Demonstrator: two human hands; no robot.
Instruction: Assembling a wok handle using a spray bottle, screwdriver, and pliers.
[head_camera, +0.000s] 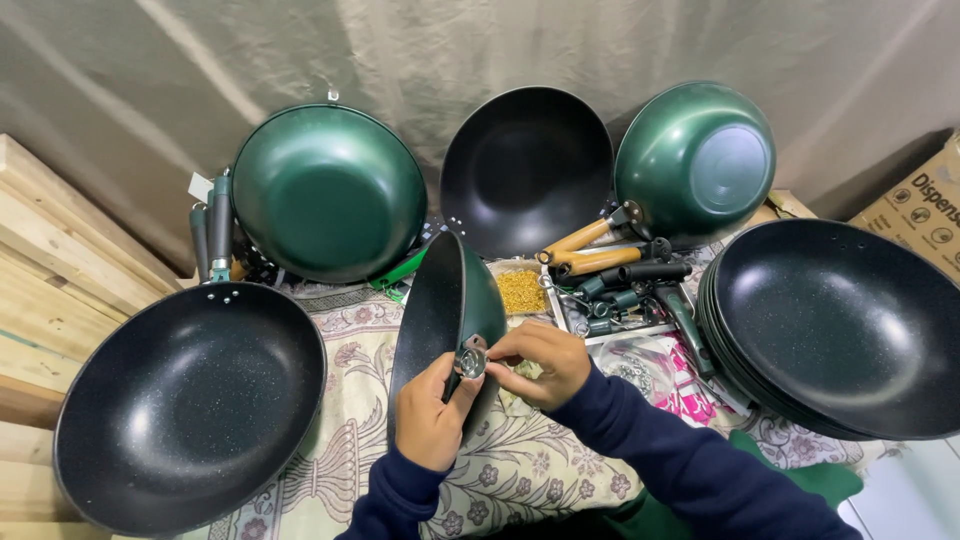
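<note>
A green wok with a black inside (440, 305) stands on its edge in the middle of the cloth-covered table, its rim toward me. My left hand (428, 418) grips its near rim from below. My right hand (540, 360) pinches a small metal handle bracket (471, 357) against that rim. Both sleeves are dark blue.
A black wok with a green handle (190, 400) lies at left, a stack of black woks (840, 325) at right. Three woks lean on the back wall (330, 190) (525, 165) (695, 160). A tray of loose handles (625, 285) and a box of brass screws (521, 291) sit behind. Wooden planks (50, 260) stand far left.
</note>
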